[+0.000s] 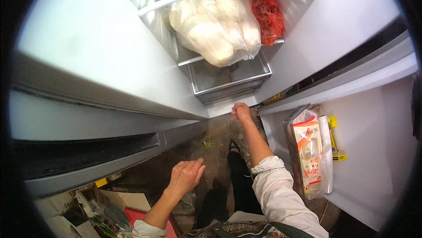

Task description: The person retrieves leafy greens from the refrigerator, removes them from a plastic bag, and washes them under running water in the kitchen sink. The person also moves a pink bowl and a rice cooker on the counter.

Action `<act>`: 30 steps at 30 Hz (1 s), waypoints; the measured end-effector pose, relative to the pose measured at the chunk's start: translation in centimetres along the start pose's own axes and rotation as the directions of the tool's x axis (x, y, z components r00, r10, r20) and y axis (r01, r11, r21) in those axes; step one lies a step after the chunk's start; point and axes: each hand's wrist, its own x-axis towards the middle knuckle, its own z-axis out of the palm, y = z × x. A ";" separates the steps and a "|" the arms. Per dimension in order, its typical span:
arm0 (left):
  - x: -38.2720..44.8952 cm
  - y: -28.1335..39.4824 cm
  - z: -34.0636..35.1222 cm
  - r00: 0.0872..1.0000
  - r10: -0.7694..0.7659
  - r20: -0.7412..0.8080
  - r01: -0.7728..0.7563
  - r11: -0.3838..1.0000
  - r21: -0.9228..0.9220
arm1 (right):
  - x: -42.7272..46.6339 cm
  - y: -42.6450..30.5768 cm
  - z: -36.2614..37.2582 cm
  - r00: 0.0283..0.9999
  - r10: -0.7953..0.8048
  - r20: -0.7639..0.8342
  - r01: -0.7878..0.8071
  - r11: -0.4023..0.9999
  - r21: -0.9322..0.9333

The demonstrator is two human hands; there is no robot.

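My right hand [241, 111] is in front of the fridge's lower sill [227, 107], its fingers curled in and nothing visible in them. Lower down, my left hand [186, 175] hangs over the floor beside the left door, thumb apart from the fingers and nothing in its grasp. Before me the fridge compartment stands open. A clear plastic bag of large pale items [214, 33] fills a shelf and bulges over its front edge. Beside it sits a red plastic bag [267, 17]. Below the shelf is a clear drawer [230, 88].
The right door [369, 132] is swung wide; its bin [293, 159] holds a printed food packet [308, 155]. On the left is a door with a dark recessed handle [89, 154]. Bagged goods [112, 215] and a red object [135, 216] lie low at the left. A green scrap [207, 144] lies on the floor.
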 end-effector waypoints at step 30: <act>8.6 3.9 3.3 0.996 -0.091 0.006 0.088 0.946 -0.313 | -3.1 -33.4 -10.1 0.230 -0.859 -0.457 0.672 0.480 -0.564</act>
